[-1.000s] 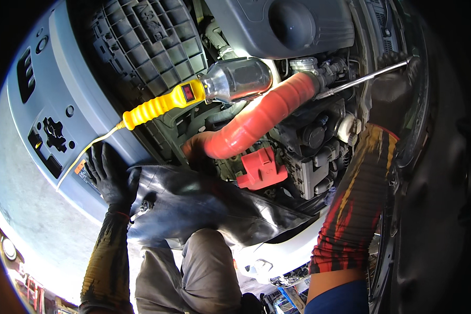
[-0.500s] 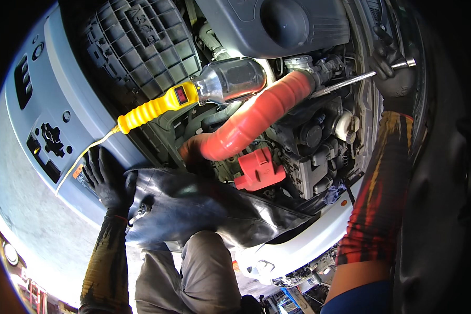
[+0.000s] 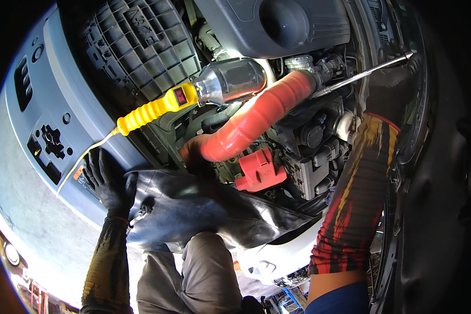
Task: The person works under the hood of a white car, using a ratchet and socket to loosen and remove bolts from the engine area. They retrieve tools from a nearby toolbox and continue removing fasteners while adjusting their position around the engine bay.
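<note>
My right hand (image 3: 395,73), in a black glove, grips the outer end of a long chrome wrench (image 3: 369,72). The wrench's other end reaches down beside the clamped end of a red hose (image 3: 251,115), where it is partly hidden. My left hand (image 3: 105,180), also gloved, lies with fingers spread on the grey front panel (image 3: 78,120), below a pale cord. That cord leads to a yellow-handled work lamp (image 3: 146,112), lying lit in the engine bay beside the hose.
A grey engine cover (image 3: 230,23) is at the top, a gridded plastic housing (image 3: 131,52) at the upper left. A red cap (image 3: 259,170) is below the hose. A black protective sheet (image 3: 204,201) drapes over the near edge, above my knees. A dark panel (image 3: 439,199) borders the right.
Half a second ago my right hand's fingers were lifted and bent over the wrench; now they wrap round its end, and the forearm has shifted left. My left hand stays in place.
</note>
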Tool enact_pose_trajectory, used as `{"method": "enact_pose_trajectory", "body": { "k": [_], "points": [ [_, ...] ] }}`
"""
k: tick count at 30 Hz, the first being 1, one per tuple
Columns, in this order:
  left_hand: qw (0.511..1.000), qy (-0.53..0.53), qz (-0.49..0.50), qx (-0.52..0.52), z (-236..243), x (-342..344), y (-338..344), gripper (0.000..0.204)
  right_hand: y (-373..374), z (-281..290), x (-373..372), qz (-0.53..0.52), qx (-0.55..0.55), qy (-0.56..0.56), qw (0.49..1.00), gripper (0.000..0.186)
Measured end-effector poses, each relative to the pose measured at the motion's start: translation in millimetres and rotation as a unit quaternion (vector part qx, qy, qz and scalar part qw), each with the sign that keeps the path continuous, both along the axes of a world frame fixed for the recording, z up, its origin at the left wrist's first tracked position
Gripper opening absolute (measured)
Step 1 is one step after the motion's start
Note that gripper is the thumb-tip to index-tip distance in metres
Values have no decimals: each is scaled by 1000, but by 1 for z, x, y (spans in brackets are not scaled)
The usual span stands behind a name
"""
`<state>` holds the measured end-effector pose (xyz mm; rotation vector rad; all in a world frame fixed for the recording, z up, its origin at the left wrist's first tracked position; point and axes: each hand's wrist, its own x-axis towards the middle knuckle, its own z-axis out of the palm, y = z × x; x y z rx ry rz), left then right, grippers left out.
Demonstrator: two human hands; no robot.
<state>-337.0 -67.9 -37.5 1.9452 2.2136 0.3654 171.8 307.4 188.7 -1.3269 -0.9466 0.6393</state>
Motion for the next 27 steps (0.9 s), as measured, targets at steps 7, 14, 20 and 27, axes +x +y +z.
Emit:
{"method": "enact_pose_trajectory", "body": {
  "k": [7, 14, 20, 27],
  "points": [
    [1000, 0, -5, 10, 1, 0, 3, 111, 1, 11, 7, 175, -41, 34, 983, 42],
    [1000, 7, -1, -8, 3, 1, 1, 110, -4, -3, -11, 6, 50, -95, 994, 67],
    [1000, 0, -9, 16, 0, 0, 2, 110, -13, 5, -13, 153, -21, -12, 988, 62],
    [1000, 4, -10, 11, 0, 0, 2, 109, -19, -2, -30, -7, 30, -132, 991, 59]
  ]
}}
